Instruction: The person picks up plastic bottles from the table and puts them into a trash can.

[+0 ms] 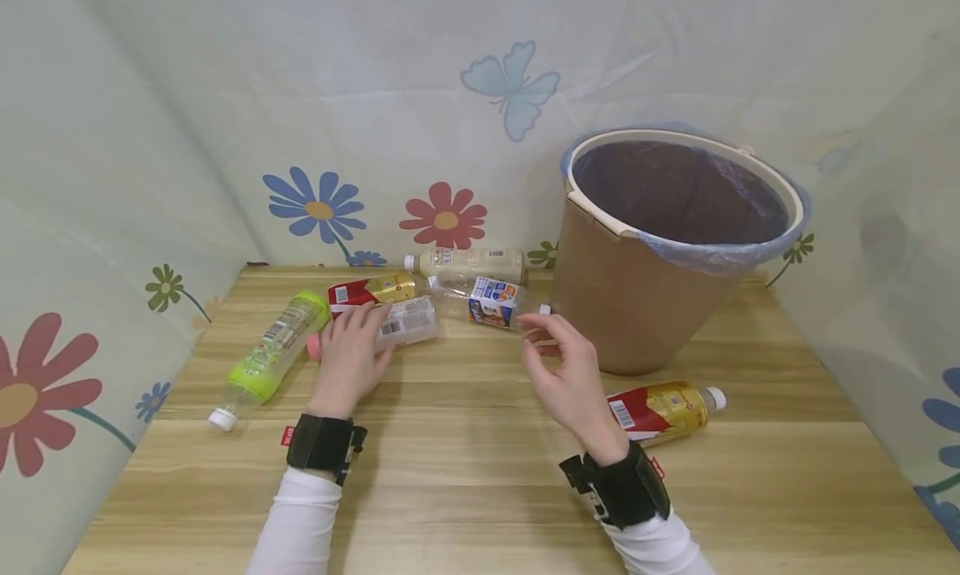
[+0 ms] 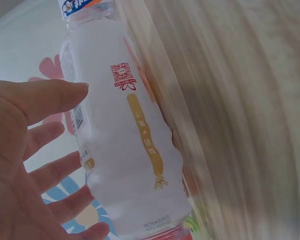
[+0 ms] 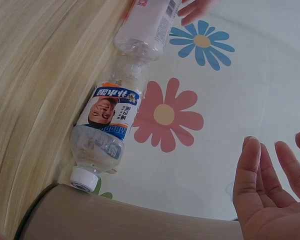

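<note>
- Grip on the left: not yet closed. Lay the left hand (image 1: 348, 358) over the clear bottle (image 1: 408, 322) with relaxed fingers, touching it but not clasping it.
- Found that bottle on its side on the table (image 1: 480, 475), directly under the fingertips, pink cap toward the palm.
- Held the right hand (image 1: 566, 375) loose, clasping nothing, fingertips just short of the blue-label bottle (image 1: 487, 302), whose white cap pointed at them.
- Judged the barrel's middle the surest hold for the left: thumb on 1 side, 4 fingers on the other, since thin plastic probably dents and rolls.
- Judged the capped neck the nearest hold for the right.
- Noted crowding beyond the left fingertips: a red-and-gold bottle (image 1: 371, 292) touching or nearly touching the clear one, and a green bottle (image 1: 273, 350) just outside the wrist. Called for a straight lift, not a sweep.
- Saw the bin (image 1: 660, 250) just past the right fingertips, mouth tilted toward the person.
</note>
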### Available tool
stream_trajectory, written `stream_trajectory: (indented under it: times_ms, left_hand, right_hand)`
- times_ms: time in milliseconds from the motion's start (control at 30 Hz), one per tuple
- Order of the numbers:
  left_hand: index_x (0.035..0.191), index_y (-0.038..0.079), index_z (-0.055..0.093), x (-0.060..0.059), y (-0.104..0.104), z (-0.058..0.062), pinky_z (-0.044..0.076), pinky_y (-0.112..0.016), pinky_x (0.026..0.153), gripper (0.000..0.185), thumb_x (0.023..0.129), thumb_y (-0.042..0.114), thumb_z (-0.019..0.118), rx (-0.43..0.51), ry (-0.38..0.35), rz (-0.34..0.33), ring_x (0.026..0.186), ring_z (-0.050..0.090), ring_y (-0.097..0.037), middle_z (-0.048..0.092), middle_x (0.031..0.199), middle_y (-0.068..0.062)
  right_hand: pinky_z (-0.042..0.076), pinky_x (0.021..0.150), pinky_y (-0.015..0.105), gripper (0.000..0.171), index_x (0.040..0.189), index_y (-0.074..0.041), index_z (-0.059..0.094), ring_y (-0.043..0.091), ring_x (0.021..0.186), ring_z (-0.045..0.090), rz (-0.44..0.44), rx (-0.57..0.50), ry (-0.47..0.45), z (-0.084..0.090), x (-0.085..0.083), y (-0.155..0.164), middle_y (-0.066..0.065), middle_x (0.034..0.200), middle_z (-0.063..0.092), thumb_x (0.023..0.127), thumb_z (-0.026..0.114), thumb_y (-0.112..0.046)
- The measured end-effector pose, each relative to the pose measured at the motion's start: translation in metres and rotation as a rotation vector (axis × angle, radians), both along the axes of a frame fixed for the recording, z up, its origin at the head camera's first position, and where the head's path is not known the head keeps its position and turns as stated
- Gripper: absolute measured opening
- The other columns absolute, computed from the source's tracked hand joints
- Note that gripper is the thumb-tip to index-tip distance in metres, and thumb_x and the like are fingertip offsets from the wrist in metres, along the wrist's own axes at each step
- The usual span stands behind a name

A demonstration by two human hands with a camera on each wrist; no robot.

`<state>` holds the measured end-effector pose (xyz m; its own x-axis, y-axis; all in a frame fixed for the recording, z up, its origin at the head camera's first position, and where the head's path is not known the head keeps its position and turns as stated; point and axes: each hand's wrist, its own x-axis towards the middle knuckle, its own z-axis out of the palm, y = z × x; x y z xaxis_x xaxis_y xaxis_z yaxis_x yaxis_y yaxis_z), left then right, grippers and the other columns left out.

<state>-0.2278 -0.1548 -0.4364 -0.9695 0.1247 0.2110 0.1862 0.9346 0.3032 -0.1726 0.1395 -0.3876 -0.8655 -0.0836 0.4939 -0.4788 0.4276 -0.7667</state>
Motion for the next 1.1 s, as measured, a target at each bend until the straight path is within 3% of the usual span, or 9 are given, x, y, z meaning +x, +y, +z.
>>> stream_trajectory:
  times_ms: [533, 833, 1100]
  left_hand:
    - [0.148, 0.012, 0.049, -0.001, -0.004, -0.007, 0.029, -0.071, 0.115, 0.064, 0.090, 0.021, 0.075, -0.008, 0.009, -0.003, 0.141, 0.038, -0.047, 0.049, 0.150, -0.019]
    - [0.145, 0.009, 0.052, -0.004, -0.002, -0.005, 0.034, -0.066, 0.116, 0.061, 0.089, 0.016, 0.075, -0.023, -0.006, -0.052, 0.140, 0.042, -0.045, 0.052, 0.148, -0.019]
    - [0.145, 0.012, 0.053, -0.003, 0.008, -0.001, 0.040, -0.063, 0.113, 0.062, 0.088, 0.018, 0.077, -0.030, -0.061, -0.120, 0.136, 0.048, -0.043, 0.056, 0.146, -0.017]
  right_hand:
    - [0.062, 0.082, 0.032, 0.027, 0.118, -0.004, 0.069, 0.022, 0.096, 0.068, 0.010, 0.001, -0.023, -0.001, 0.002, 0.000, 0.010, 0.114, 0.071, 0.093, 0.061, 0.002]
    - [0.062, 0.083, 0.033, 0.026, 0.118, -0.004, 0.069, 0.024, 0.096, 0.068, 0.010, 0.009, -0.015, -0.002, 0.000, 0.001, 0.011, 0.114, 0.071, 0.094, 0.060, 0.001]
    - [0.060, 0.083, 0.025, 0.027, 0.118, -0.002, 0.069, 0.025, 0.096, 0.068, 0.013, 0.015, -0.014, -0.002, -0.001, 0.001, 0.011, 0.114, 0.071, 0.093, 0.059, 0.002]
